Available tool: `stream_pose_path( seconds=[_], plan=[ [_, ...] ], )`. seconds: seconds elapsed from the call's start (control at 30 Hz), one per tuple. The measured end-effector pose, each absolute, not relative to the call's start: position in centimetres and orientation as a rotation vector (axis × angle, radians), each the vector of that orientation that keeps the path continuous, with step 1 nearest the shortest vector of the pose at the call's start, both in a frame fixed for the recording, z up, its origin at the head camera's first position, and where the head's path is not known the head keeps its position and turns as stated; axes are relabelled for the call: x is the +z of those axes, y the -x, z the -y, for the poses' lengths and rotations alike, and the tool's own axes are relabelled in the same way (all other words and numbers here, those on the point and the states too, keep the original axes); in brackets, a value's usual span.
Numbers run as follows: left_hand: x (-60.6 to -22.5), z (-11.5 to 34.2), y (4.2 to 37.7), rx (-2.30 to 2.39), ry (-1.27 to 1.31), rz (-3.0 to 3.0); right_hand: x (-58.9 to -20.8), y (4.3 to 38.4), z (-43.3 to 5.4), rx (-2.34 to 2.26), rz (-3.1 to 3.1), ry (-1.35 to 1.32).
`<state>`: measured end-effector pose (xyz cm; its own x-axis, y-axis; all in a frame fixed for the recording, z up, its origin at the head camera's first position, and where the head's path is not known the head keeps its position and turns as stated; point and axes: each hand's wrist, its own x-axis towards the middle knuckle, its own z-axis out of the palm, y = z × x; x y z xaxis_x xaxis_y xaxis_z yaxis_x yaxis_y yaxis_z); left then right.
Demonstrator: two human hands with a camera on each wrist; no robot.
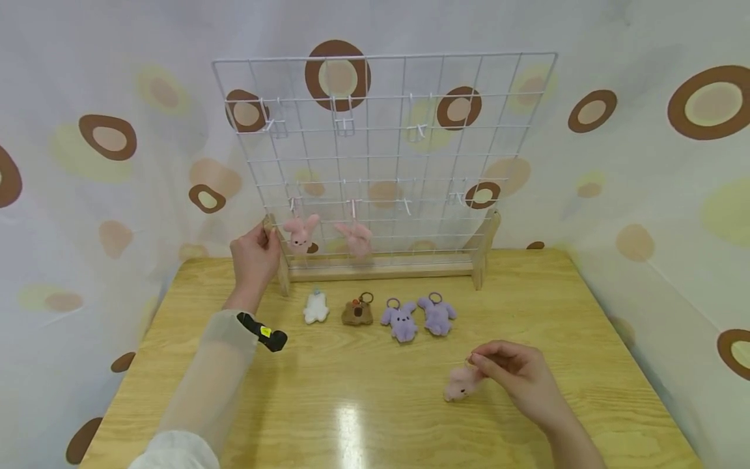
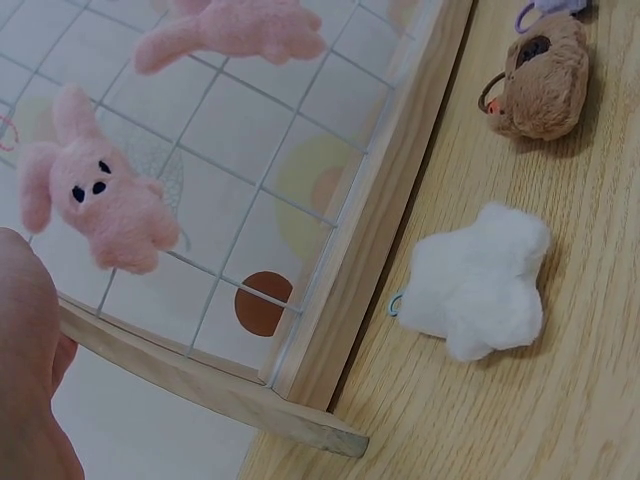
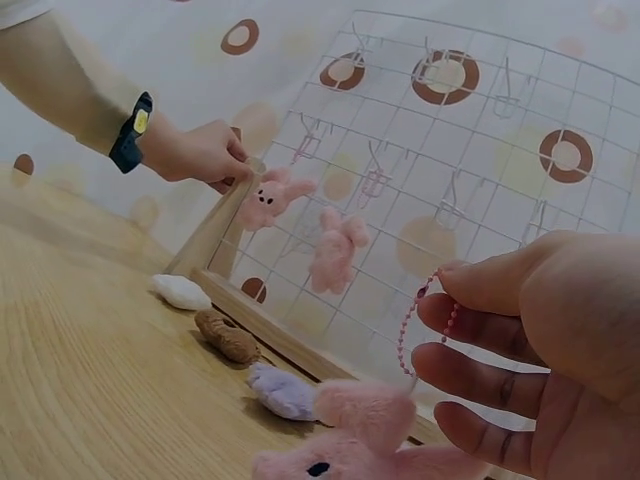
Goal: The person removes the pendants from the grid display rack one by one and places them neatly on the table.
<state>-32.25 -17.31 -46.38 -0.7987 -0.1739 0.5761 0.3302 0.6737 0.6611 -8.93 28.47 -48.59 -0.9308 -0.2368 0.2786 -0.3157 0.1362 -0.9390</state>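
Observation:
My right hand point(image 1: 518, 381) pinches the pink bead chain point(image 3: 405, 340) of a pink plush bunny keychain point(image 1: 461, 384), which dangles over the table's right part. At the rack's left side, my left hand point(image 1: 256, 257) grips the top of the wooden stand leg point(image 1: 281, 260). Two more pink plush bunnies hang from hooks on the white wire grid point(image 1: 381, 156): one point(image 2: 105, 190) faces out, the other point(image 1: 355, 238) has its back turned. On the table in front lie a white plush point(image 2: 480, 280), a brown plush point(image 1: 357, 312) and two purple plush keychains point(image 1: 402, 322) point(image 1: 437, 316).
Several white hooks point(image 1: 417, 130) sit on the upper and lower grid rows. The grid stands in a wooden base bar point(image 1: 381, 271) at the back of the wood-grain table point(image 1: 305, 404). Behind it hangs a white curtain point(image 1: 633, 195) with brown ring prints.

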Motion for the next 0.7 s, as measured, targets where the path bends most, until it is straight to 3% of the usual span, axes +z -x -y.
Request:
stream_pose_path(
  seconds=[0.7],
  plan=[
    [-46.8,17.4,32.5,-1.061,0.113,2.261,-50.8,11.7,-26.9,1.939,2.409,-0.413]
  ],
)
